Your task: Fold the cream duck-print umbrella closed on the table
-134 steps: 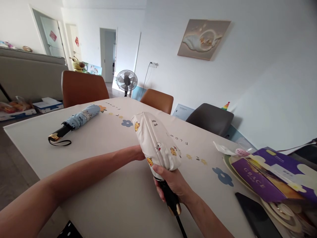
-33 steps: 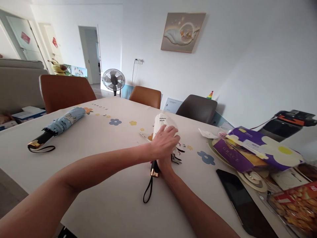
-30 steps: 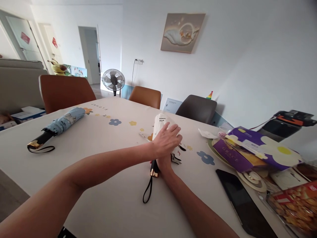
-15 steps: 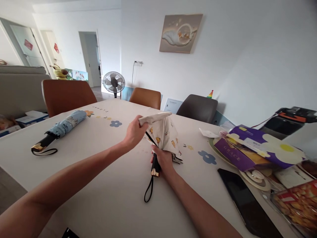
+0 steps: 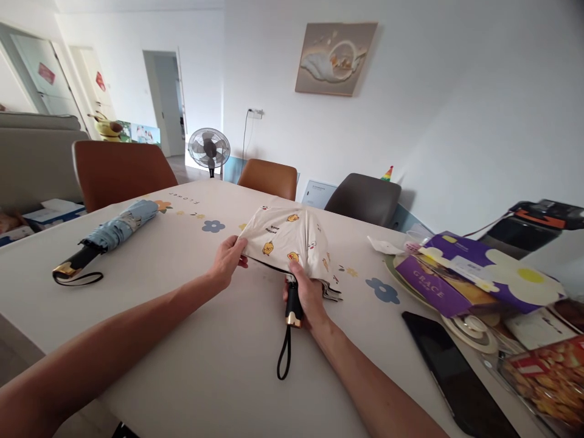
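A cream umbrella (image 5: 283,237) with yellow duck prints lies in front of me, its canopy folded down but loose. My left hand (image 5: 230,258) pinches the edge of one canopy panel and holds it stretched out to the left. Around the top of the black handle and the lower canopy, my right hand (image 5: 305,292) is closed, its thumb on the fabric. The handle has a gold end and a black wrist loop (image 5: 283,356) hanging toward me. Farther left lies a blue umbrella (image 5: 123,228), furled, its black and gold handle toward me.
On the right, a black phone (image 5: 456,371) lies near a purple box (image 5: 424,280), a plastic food pack (image 5: 547,383) and a dark bottle (image 5: 520,228). Chairs (image 5: 269,179) line the far side of the flower-printed table (image 5: 205,340). A fan (image 5: 208,149) stands beyond.
My left hand has come down and to the left, drawing the panel from a raised fold into a flat spread with the ducks showing. My right hand keeps its grip, shifted slightly right.
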A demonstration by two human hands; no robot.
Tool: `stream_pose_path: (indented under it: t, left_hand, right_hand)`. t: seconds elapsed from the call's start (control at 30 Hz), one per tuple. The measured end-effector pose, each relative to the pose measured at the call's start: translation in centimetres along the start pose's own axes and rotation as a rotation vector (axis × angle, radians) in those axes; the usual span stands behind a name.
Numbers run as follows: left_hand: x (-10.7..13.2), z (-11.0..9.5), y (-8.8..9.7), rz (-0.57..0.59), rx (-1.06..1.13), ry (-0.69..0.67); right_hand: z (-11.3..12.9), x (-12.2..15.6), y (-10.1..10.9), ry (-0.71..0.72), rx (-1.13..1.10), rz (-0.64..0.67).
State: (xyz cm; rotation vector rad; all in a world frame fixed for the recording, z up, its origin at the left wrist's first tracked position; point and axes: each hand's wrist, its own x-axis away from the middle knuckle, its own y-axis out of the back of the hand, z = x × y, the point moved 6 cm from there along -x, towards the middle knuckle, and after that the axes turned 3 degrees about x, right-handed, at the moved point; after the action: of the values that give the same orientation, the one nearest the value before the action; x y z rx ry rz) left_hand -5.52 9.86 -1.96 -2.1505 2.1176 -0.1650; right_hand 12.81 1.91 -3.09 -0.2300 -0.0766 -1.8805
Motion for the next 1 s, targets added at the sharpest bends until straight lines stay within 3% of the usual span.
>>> stream_pose_path:
  t: [0.23,0.47,0.57,0.67,0.73,0.83,0.9,1.0]
  left_hand:
    - [-0.2,1.2,0.3,-0.012,-0.098,0.08]
    - [-0.4,1.4,0.1,0.026,-0.218,-0.02]
    - [-1.0,1.4,0.9,-0.07,-0.281,-0.034]
    - [-1.1,0.3,1.5,-0.172,-0.405,-0.186]
    - [-0.6,-0.8,0.7,-0.139,-0.489,-0.361]
    - [1.0,-1.9,-2.1,0.023,-0.528,-0.526]
    - [1.9,-2.2,-4.5,0.154,-0.52,-0.534]
    - [2.3,-2.3,-7.9,0.335,-0.474,-0.441]
  right_hand:
    - [-0.3,0.1,-0.2,-0.025,0.015,-0.03]
    - [-0.2,0.4,-0.1,0.003,0.03,-0.067]
    - [-0.4,0.2,0.1,0.011,0.041,-0.079]
    - [-0.4,0.0,0.0,0.036,0.032,-0.077]
    - [-0.2,-0.1,0.0,0.055,0.011,-0.085]
    - [-0.1,-0.1,0.0,0.061,0.01,-0.1]
    - [-0.2,-0.1,-0.1,0.044,0.029,-0.089]
    - [-0.4,-0.2,-0.2,0.023,0.038,-0.072]
